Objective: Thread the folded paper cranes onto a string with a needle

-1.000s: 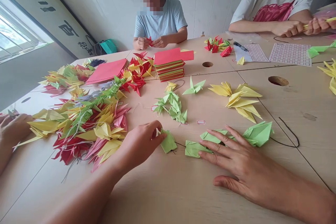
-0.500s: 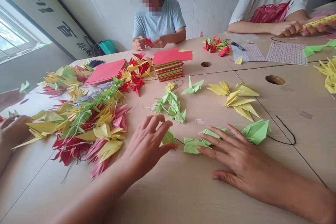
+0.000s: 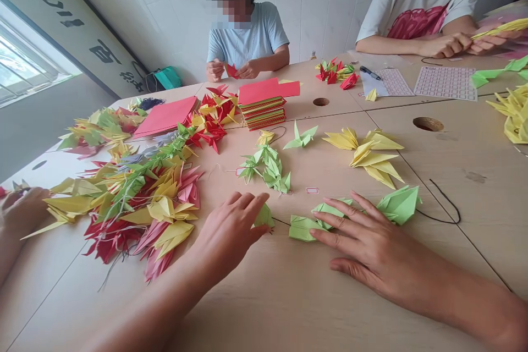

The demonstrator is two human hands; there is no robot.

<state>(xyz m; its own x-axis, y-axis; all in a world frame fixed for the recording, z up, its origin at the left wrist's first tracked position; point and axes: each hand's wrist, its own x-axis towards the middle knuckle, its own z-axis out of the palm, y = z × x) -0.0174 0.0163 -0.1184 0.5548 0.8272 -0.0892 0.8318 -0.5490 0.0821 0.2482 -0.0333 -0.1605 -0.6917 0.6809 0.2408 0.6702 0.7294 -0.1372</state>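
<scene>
My right hand [image 3: 371,247] lies with fingers spread over a row of green folded-paper cranes [image 3: 303,227] threaded on a black cord [image 3: 281,221]. Its fingertips touch the folded paper, and the palm hides part of the row. At the right end of the row is a larger green crane [image 3: 399,204], with the cord's tail curving out onto the table. My left hand [image 3: 231,234] is open beside the leftmost green piece [image 3: 264,216], thumb and fingers apart around its near side. I cannot tell whether it touches that piece. Its fingers partly cover the paper.
A heap of strung paper cranes [image 3: 160,214] lies left. Ahead are a green cluster [image 3: 268,168], yellow cranes [image 3: 371,154] and a paper stack [image 3: 264,113]. Two people sit across the table [image 3: 297,302]; another person's hand [image 3: 22,209] is at left. Two table holes [image 3: 428,124] show right.
My left hand has dropped slightly and its raised fingers have straightened. My right hand stays nearly in place. Another person's hand with a green piece has left the view at the left edge.
</scene>
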